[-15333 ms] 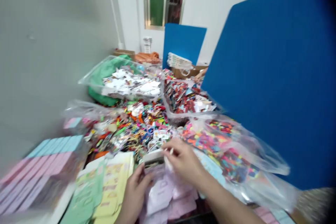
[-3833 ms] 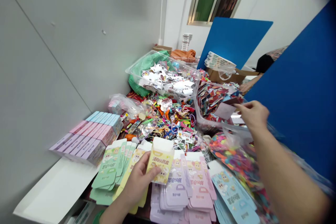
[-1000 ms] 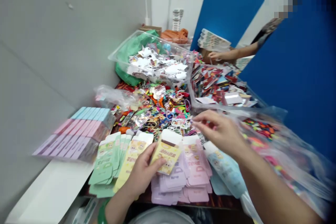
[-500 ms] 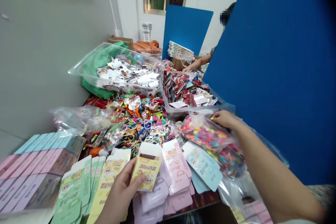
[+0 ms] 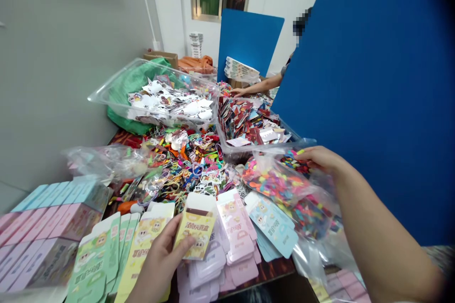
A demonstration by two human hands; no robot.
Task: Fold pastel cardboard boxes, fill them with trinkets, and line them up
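Note:
My left hand (image 5: 167, 246) is closed round a small yellow carton (image 5: 195, 236), upright with its top flap raised and a brown edge showing inside. At the far side of a clear plastic bag (image 5: 280, 184) full of small bright-coloured pieces, my right hand (image 5: 322, 158) has its fingertips pinched on a small yellow piece (image 5: 301, 151). Below the held carton lie flat cartons in fanned stacks: green (image 5: 94, 251), yellow (image 5: 142, 241), purple (image 5: 206, 265), pink (image 5: 236, 232) and blue (image 5: 273, 227).
Behind lie a heap of colourful trinkets (image 5: 188, 151), a clear tub of white cutouts (image 5: 170, 104) and a tub of dark red cards (image 5: 245, 120). Finished-looking boxes (image 5: 53, 232) stand stacked at left. A blue panel (image 5: 369, 104) rises at right; another person's arm (image 5: 258, 86) reaches in behind it.
My right hand has shifted right and slightly up over the bag, showing more coloured pieces. My left hand keeps the yellow carton. The other person's arm has reached further left.

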